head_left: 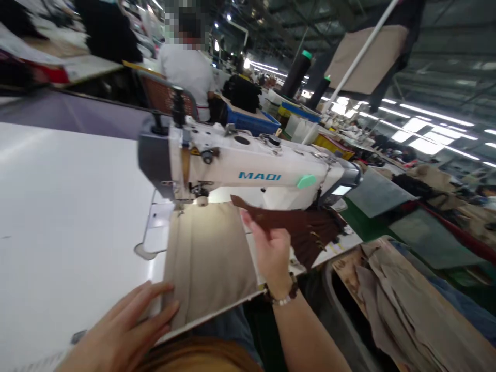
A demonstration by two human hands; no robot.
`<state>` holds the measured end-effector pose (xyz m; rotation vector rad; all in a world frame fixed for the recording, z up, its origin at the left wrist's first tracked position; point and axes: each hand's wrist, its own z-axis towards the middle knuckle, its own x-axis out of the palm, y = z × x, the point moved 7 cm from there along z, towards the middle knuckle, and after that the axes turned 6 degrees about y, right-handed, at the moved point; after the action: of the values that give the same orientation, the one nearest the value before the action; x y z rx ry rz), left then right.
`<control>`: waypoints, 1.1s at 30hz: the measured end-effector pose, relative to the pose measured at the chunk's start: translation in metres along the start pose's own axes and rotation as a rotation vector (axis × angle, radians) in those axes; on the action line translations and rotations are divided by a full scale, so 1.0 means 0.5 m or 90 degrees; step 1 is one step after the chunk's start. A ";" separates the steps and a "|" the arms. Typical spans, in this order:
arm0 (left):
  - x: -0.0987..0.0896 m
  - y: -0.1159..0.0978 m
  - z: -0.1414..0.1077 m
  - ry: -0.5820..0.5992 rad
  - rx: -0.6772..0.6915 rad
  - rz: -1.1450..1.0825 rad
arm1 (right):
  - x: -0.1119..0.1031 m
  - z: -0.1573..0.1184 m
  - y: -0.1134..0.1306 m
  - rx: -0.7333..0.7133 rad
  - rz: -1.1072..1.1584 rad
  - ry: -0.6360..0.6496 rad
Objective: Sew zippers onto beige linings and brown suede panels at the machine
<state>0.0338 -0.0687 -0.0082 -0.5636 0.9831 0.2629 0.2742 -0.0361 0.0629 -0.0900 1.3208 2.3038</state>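
Observation:
A beige fabric panel (217, 253) with a lengthwise seam or fold near its left side lies on the sewing machine bed. Its far end reaches under the needle area of the white sewing machine (220, 173). My left hand (127, 320) rests with fingers stretched out on the panel's near left edge. Right of the panel, my right hand (271, 248) pinches the edge of a dark brown fabric piece (267, 217), its fingertips partly hidden. That piece belongs to or lies against a pile of brown pieces (310, 232) beneath the machine arm.
White tabletop (77, 206) extends left. A thin metal guide (145, 252) stands beside the needle area. At lower right, a bin or cart (337, 289) adjoins stacked beige fabric (411, 310). A co-worker in white (186, 72) sits beyond the machine, near a blue crate (251, 120).

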 end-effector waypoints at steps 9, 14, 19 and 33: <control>-0.034 -0.023 0.027 0.039 -0.058 -0.037 | 0.264 -0.078 0.010 -0.258 -0.343 0.559; -0.033 -0.027 0.016 0.014 -0.029 -0.010 | 0.257 -0.049 0.024 -0.158 -0.321 0.634; -0.028 -0.025 0.013 0.055 -0.041 0.010 | 0.280 -0.013 0.027 -0.066 -0.420 0.597; 0.008 -0.018 -0.044 0.130 0.048 -0.067 | 0.277 -0.047 -0.045 -0.028 -0.366 0.567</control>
<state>0.0245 -0.0887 -0.0182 -0.5786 1.1524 0.0746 0.1576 0.0057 -0.0072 -1.4383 1.3503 1.8036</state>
